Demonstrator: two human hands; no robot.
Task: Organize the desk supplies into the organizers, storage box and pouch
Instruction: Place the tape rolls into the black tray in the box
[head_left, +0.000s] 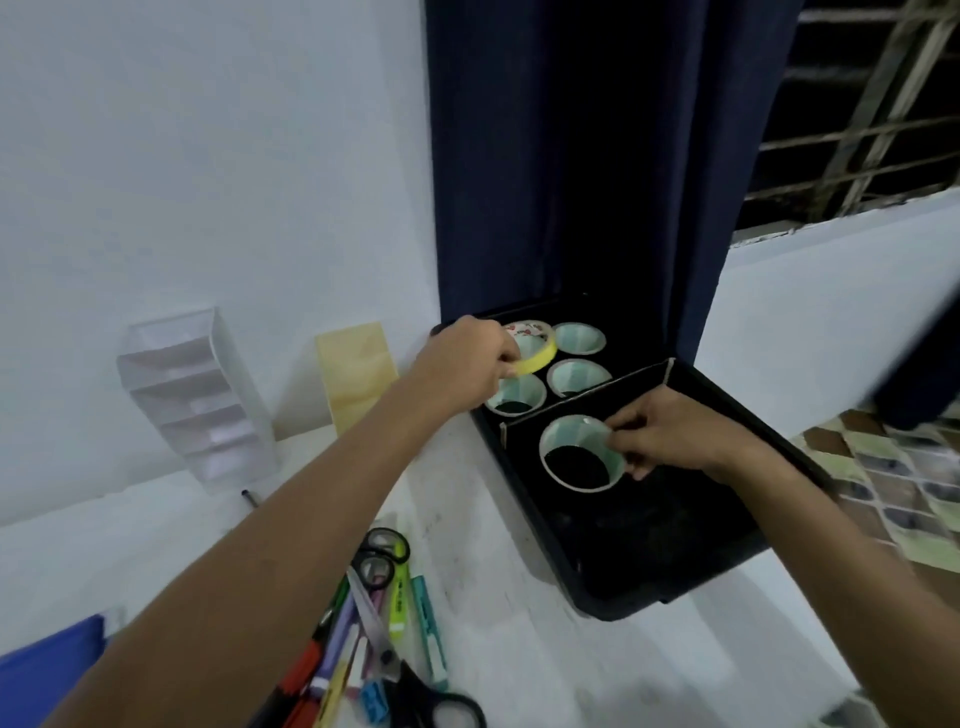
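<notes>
Yellow tape, a flat roll with a white core bearing small red marks too blurred to read (535, 345), is pinched at its near edge by the left hand (470, 364), fingers curled round it, tilted above the far compartment of the black rectangular storage box (675, 551). Below it, three pale green paper cups (579, 338) sit in that compartment, at 12, 1 and 9 o'clock of the box's cardboard divider (587, 397). At 5 o'clock of the tape, the right hand (665, 434) pinches the rim of a larger pale green paper cup with a dark bottom (579, 452), standing in the near compartment. On the white tabletop (493, 623) at 7 o'clock of the box lies a heap of markers and highlighters (363, 639) with black-handled scissors (384, 556); print on a highlighter is illegible. At 9 o'clock stand a clear tiered acrylic organizer (197, 395) and a cream translucent holder (356, 374) against the wall. A dark blue curtain (571, 156) hangs behind the box.
</notes>
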